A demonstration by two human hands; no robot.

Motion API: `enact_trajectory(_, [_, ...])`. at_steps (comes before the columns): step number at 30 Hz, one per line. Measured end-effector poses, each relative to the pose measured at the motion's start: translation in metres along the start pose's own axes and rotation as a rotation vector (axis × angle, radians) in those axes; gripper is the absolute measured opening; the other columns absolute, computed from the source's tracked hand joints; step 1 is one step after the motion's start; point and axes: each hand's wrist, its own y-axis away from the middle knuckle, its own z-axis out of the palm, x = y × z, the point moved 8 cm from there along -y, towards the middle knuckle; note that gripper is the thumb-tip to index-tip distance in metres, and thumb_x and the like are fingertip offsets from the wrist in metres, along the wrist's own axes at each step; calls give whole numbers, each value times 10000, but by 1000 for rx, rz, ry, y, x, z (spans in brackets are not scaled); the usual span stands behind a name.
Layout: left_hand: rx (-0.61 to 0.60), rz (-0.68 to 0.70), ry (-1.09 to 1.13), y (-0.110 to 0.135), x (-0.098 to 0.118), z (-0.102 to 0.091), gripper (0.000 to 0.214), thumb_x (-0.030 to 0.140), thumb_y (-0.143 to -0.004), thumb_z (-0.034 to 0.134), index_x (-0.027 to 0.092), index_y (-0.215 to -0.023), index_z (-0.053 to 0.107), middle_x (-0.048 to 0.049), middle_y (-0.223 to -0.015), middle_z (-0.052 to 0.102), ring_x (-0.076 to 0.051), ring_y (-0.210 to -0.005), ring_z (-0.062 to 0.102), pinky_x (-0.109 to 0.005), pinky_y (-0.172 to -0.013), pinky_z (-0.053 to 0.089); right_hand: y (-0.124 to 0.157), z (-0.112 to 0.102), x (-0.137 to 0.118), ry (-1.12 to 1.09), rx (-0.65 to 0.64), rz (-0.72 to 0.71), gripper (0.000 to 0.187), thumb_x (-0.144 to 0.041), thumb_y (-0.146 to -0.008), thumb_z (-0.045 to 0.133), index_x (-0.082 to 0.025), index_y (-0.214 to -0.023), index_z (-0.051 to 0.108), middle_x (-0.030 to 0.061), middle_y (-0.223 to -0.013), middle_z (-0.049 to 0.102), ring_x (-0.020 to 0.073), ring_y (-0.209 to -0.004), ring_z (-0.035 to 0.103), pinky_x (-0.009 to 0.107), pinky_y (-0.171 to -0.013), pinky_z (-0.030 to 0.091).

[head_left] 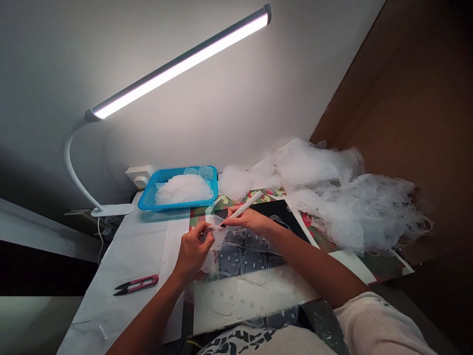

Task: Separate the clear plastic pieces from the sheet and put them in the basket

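Note:
My left hand (192,246) is closed, pinching a thin translucent white piece (218,240) between thumb and fingers. Close beside it, my right hand (252,222) grips a white pen-shaped tool (248,203), its tip pointing down at the piece. What the tip is made of is too small to make out. Beneath both hands, flat translucent pieces with rounded corners and small holes (229,260) lie in rows on a black sheet (271,212).
A blue plastic basket (147,201) holds a heap of white translucent pieces. More lie in a large pile (343,207) at the right. Thread snips (137,284) rest on the white table covering (148,246). A lamp (181,61) stands at left; a brown panel (414,123) borders the right.

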Motion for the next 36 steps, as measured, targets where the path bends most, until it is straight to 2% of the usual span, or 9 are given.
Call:
enact_trajectory(5, [-36, 18, 35, -2, 2, 3, 254, 428, -823, 638, 179, -848, 681, 19, -721, 649, -125, -632, 557, -204, -590, 422, 1, -3, -1, -33, 69, -52, 435, -472, -640, 784, -197, -622, 448, -20, -620, 595, 173, -710, 621, 238, -579, 314])
enact_trajectory(9, [-5, -19, 215, -2, -3, 1, 277, 442, -828, 648, 179, -862, 731, -23, -827, 709, -149, -722, 607, -213, -644, 454, -6, -31, 14, 179, 298, -76, 317, -383, -692, 707, -209, -624, 451, -12, -608, 614, 190, -698, 629, 251, -582, 346])
enact_trajectory(12, [30, -170, 395, 0, -13, 0, 317, 471, -780, 696, 166, -863, 720, -13, -755, 682, -119, -593, 559, -192, -510, 407, -7, -53, 20, 334, 440, -55, 264, -347, -699, 668, -211, -596, 467, -12, -601, 613, 177, -652, 587, 266, -590, 366])
enact_trajectory(15, [-28, -323, 608, 5, -16, 8, 379, 491, -720, 747, 150, -880, 709, -3, -703, 661, -94, -493, 505, -186, -438, 375, 2, -55, 13, 258, 420, -86, 244, -343, -708, 674, -202, -607, 503, 38, -834, 702, 204, -838, 636, 295, -727, 434])
enact_trajectory(17, [-60, -350, 718, 7, -12, 13, 381, 479, -704, 767, 140, -869, 715, -18, -738, 678, -89, -509, 512, -184, -460, 398, 14, -46, 0, 113, 337, -142, 240, -359, -732, 684, -196, -642, 532, 67, -1045, 706, 224, -1003, 631, 322, -845, 440])
enact_trajectory(22, [-128, -294, 786, 10, 3, 20, 315, 414, -735, 766, 151, -905, 738, -55, -808, 726, -118, -626, 587, -182, -532, 439, 57, -7, -24, -190, 76, -199, 237, -388, -822, 660, -200, -734, 547, 93, -1113, 708, 246, -1052, 638, 404, -923, 439])
enact_trajectory(25, [-143, -203, 706, 12, 14, 20, 257, 384, -770, 742, 170, -912, 752, -66, -882, 744, -156, -717, 637, -214, -602, 485, 78, 2, -26, -121, 123, -231, 247, -380, -825, 676, -204, -718, 541, 91, -1087, 715, 250, -1003, 648, 398, -859, 467])
enact_trajectory(30, [-133, -39, 530, 16, 37, 14, 207, 371, -811, 706, 194, -900, 766, -59, -877, 746, -185, -798, 663, -254, -694, 526, 96, -3, -18, 16, 305, -257, 238, -405, -835, 668, -214, -716, 590, 79, -1004, 724, 222, -869, 640, 353, -736, 477])
enact_trajectory(36, [-95, 53, 427, 21, 50, 10, 161, 333, -832, 693, 211, -909, 766, -39, -838, 746, -162, -730, 651, -250, -657, 509, 102, -4, -16, -3, 315, -282, 200, -370, -850, 665, -215, -729, 629, 67, -1003, 721, 185, -772, 620, 331, -703, 467])
